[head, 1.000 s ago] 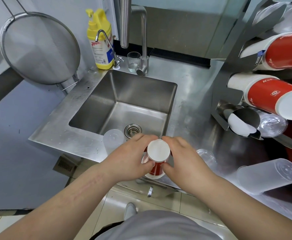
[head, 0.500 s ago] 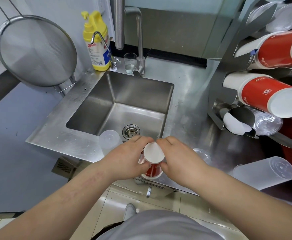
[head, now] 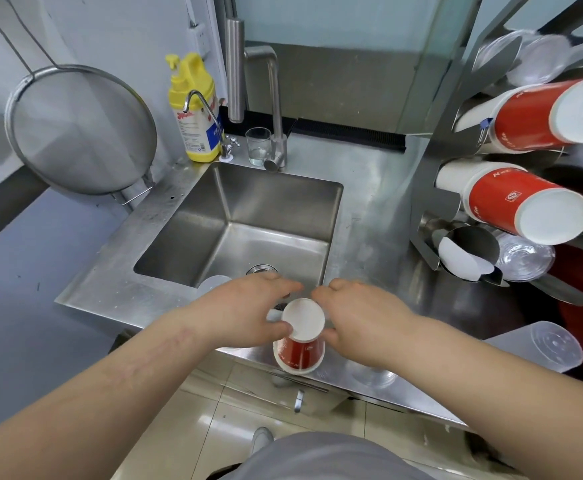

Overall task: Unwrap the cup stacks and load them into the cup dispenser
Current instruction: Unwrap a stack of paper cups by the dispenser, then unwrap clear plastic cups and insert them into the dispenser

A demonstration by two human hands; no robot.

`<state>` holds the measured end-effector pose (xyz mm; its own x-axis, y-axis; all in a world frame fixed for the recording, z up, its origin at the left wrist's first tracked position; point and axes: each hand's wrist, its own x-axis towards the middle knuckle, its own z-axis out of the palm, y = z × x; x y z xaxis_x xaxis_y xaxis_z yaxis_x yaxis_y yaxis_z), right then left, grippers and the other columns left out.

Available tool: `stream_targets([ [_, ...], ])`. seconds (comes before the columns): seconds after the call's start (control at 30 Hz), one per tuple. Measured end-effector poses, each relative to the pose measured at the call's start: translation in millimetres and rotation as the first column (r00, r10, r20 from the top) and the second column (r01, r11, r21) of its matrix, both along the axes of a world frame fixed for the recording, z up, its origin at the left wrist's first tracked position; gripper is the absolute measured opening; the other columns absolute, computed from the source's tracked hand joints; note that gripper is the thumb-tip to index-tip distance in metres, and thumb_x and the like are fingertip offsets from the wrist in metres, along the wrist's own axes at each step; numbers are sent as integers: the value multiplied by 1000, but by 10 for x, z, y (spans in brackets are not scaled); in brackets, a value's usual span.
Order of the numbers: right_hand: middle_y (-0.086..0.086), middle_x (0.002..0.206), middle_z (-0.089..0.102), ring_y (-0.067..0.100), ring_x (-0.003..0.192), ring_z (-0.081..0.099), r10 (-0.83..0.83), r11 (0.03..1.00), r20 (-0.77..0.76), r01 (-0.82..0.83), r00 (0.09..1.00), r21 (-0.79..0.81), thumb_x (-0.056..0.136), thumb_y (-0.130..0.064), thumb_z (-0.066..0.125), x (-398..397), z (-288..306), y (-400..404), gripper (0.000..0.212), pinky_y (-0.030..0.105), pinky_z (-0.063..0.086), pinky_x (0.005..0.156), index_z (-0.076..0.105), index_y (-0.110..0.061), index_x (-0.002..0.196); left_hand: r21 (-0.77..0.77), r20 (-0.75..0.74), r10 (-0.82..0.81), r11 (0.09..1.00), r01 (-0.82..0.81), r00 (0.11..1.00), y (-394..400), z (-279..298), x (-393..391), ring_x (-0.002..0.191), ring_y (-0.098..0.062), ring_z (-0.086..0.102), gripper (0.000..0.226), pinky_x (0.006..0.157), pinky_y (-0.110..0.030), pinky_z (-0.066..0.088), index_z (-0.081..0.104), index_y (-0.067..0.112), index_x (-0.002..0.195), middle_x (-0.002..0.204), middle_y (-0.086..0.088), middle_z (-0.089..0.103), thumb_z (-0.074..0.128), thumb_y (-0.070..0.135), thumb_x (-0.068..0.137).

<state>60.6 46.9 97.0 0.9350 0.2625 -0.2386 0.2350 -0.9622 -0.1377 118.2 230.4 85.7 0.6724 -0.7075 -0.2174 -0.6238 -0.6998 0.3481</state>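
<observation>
The red cup stack (head: pixel 300 337) tipped further, its white base swinging toward the camera while its lower end hung past the bench (head: pixel 369 209) edge. The left hand (head: pixel 248 311) and right hand (head: pixel 359 315) shifted their grip, fingers reaching over the far side.

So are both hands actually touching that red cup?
Touching. The head view shows the left hand and right hand gripping the red cup stack from either side.
</observation>
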Motion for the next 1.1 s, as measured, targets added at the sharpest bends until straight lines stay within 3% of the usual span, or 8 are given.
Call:
stream_targets([
  [0.1, 3, 116, 55, 26, 110, 54, -4, 1000, -37, 3, 999, -9, 90, -36, 51, 25, 101, -70, 37, 35, 46, 79, 50, -25, 125, 22, -11, -21, 1000, 22, 1000, -52, 100, 78, 114, -8, 53, 56, 95, -24, 43, 43, 33, 139, 129, 11, 53, 60, 46, 87],
  [0.23, 3, 123, 56, 27, 114, 54, 10, 1000, -67, -12, 998, -27, 89, -40, 49, 92, 272, -213, 43, 39, 50, 87, 49, -26, 129, 147, -18, -154, 977, 155, 988, -177, 318, 255, 92, -11, 51, 37, 82, -28, 44, 52, 33, 121, 94, 17, 50, 56, 50, 88],
  [0.37, 2, 122, 58, 26, 113, 55, 24, 998, -59, -28, 998, -64, 89, -42, 49, 199, 490, -407, 44, 38, 50, 89, 48, -29, 130, 313, -47, -249, 916, 251, 967, -451, 650, 439, 111, -16, 56, 54, 95, -35, 46, 43, 36, 137, 121, 10, 57, 55, 54, 88],
  [0.47, 1, 125, 57, 25, 113, 55, 31, 995, -39, -35, 999, -93, 87, -44, 49, 208, 626, -582, 48, 40, 50, 90, 45, -31, 133, 350, -18, -335, 880, 320, 942, -707, 853, 537, 111, -15, 55, 54, 87, -29, 42, 41, 38, 139, 128, 10, 57, 55, 54, 90],
  [0.67, 2, 125, 54, 24, 115, 54, 37, 996, -19, -38, 999, -83, 87, -47, 52, -116, 766, -1042, 48, 38, 46, 94, 44, -34, 133, 250, -17, -488, 843, 477, 873, -1186, 1093, 453, 110, -14, 57, 51, 93, -27, 44, 43, 35, 140, 127, 8, 57, 56, 47, 92],
  [0.77, -1, 121, 55, 20, 110, 54, -47, 999, -51, 46, 998, -15, 88, -44, 55, -384, 857, -1322, 44, 33, 45, 93, 47, -35, 130, 210, -34, -569, 799, 563, 822, -1449, 1085, 323, 101, -11, 55, 47, 95, -34, 46, 45, 37, 137, 125, 9, 56, 55, 47, 92],
  [0.87, -9, 108, 59, 13, 99, 56, -159, 986, -74, 162, 985, 43, 87, -43, 57, -666, 901, -1639, 33, 31, 46, 86, 53, -35, 119, 180, -9, -652, 745, 643, 758, -1733, 1030, 202, 89, -7, 49, 40, 91, -28, 43, 51, 35, 131, 127, 7, 52, 56, 45, 92],
  [1.1, -14, 114, 59, 7, 99, 57, -430, 894, -70, 435, 900, 105, 84, -53, 54, -1282, 733, -2248, 42, 31, 49, 90, 52, -38, 123, 65, -25, -747, 662, 747, 664, -2405, 879, -139, 110, -9, 51, 46, 97, -30, 43, 47, 32, 135, 129, 5, 49, 58, 40, 92],
])
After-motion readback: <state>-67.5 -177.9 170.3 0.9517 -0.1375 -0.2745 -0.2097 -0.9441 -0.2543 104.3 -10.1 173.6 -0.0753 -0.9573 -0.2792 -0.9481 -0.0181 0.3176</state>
